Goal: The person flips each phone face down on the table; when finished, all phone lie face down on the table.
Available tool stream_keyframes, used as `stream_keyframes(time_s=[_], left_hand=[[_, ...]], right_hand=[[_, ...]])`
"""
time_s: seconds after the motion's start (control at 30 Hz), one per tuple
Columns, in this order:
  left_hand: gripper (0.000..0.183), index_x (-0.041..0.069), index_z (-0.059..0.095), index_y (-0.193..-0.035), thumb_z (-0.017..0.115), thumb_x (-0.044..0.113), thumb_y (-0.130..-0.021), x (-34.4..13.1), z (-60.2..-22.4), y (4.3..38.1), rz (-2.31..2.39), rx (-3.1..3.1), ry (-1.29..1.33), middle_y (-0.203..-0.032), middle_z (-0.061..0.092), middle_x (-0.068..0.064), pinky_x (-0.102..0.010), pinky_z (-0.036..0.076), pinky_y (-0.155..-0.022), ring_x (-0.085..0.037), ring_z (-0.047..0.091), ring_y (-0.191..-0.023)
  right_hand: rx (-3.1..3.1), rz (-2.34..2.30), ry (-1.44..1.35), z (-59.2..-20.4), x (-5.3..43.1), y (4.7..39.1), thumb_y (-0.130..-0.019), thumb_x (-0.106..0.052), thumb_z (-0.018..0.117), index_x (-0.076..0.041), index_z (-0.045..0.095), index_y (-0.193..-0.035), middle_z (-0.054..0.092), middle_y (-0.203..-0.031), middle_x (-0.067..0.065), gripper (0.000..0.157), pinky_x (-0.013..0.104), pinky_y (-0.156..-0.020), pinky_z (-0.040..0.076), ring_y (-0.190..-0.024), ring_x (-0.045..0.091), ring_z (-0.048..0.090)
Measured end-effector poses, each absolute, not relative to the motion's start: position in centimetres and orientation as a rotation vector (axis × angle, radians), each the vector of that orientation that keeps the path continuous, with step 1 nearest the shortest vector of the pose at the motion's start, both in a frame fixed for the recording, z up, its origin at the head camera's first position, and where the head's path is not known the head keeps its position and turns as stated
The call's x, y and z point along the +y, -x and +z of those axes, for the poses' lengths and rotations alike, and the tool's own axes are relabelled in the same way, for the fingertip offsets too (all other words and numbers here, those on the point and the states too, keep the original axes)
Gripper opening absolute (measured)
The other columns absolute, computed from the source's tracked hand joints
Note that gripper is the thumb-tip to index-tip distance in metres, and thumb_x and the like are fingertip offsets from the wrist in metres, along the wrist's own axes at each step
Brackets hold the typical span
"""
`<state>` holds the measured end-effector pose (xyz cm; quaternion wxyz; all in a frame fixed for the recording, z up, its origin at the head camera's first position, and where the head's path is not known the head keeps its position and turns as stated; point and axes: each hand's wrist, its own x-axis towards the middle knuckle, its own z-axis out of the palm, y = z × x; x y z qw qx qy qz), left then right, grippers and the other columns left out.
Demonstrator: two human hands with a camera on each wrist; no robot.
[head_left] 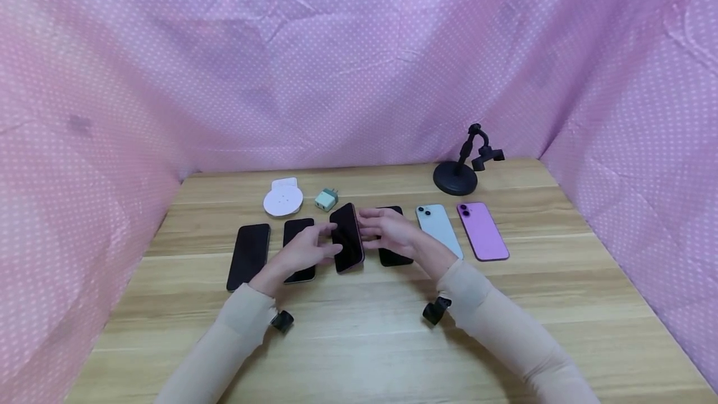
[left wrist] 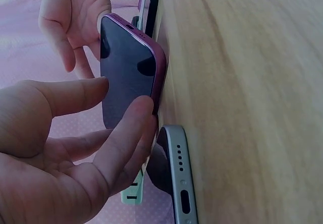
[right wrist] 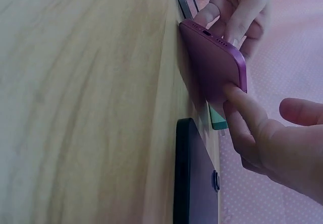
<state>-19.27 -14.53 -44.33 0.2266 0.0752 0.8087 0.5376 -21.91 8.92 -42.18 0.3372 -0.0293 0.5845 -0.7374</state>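
Observation:
A purple-edged smartphone (head_left: 346,239) stands tilted between my hands, its right long edge raised and its dark screen towards my left hand (head_left: 305,249). In the left wrist view, the thumb and fingertips of that hand lie against the screen and its lower edge. My right hand (head_left: 388,230) supports the phone from behind; in the right wrist view its extended fingertips touch the purple back (right wrist: 212,65), with the thumb held away. Partly under my left hand lies a dark-screened phone (head_left: 303,274). Another dark phone (head_left: 394,259) lies partly hidden beneath my right hand.
A black-screened phone (head_left: 248,257) lies at the left, a pale phone (head_left: 439,227) and a purple phone (head_left: 483,231) at the right. Behind are a white round charging disc (head_left: 283,201), a green plug adapter (head_left: 326,199) and a black phone stand (head_left: 455,178).

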Motion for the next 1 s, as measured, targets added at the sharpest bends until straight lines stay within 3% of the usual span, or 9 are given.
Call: stream_keyframes(time_s=[0.33,0.57,0.77,1.0], left_hand=[[0.064,0.002,0.035,-0.155,0.066,0.018,-0.101,-14.12,-44.03,19.53,1.556,2.102,-0.203,-0.156,0.037,-0.023,-0.039,0.061,-0.085,-0.030,0.068,-0.108],[0.061,-0.001,0.033,-0.155,0.061,0.017,-0.104,-14.03,-44.02,19.71,1.614,2.023,-0.232,-0.157,0.035,-0.021,-0.040,0.060,-0.087,-0.033,0.064,-0.115],[0.061,0.000,0.032,-0.156,0.060,0.020,-0.105,-13.97,-43.93,19.69,1.631,1.995,-0.254,-0.158,0.035,-0.021,-0.040,0.061,-0.087,-0.035,0.064,-0.117],[0.061,0.002,0.031,-0.157,0.059,0.019,-0.105,-13.61,-44.03,19.64,1.651,1.999,-0.201,-0.149,0.046,-0.022,-0.040,0.061,-0.084,-0.034,0.065,-0.113]], right_hand=[[1.509,-1.980,0.053,-42.01,8.87,21.75,-0.107,-0.002,0.042,0.008,0.035,-0.152,0.041,-0.153,0.027,0.046,0.048,-0.115,0.038,-0.142,0.037,0.040],[1.444,-1.970,0.161,-41.79,8.78,21.48,-0.108,-0.001,0.037,0.010,0.033,-0.152,0.037,-0.155,0.029,0.045,0.040,-0.108,0.047,-0.145,0.039,0.034],[1.405,-1.982,0.177,-42.06,8.60,21.41,-0.109,-0.001,0.034,0.010,0.032,-0.153,0.038,-0.153,0.030,0.046,0.040,-0.105,0.049,-0.145,0.044,0.031],[1.402,-1.959,0.195,-42.43,8.76,21.40,-0.108,-0.002,0.037,0.006,0.032,-0.155,0.040,-0.153,0.028,0.047,0.040,-0.106,0.049,-0.142,0.041,0.039]])
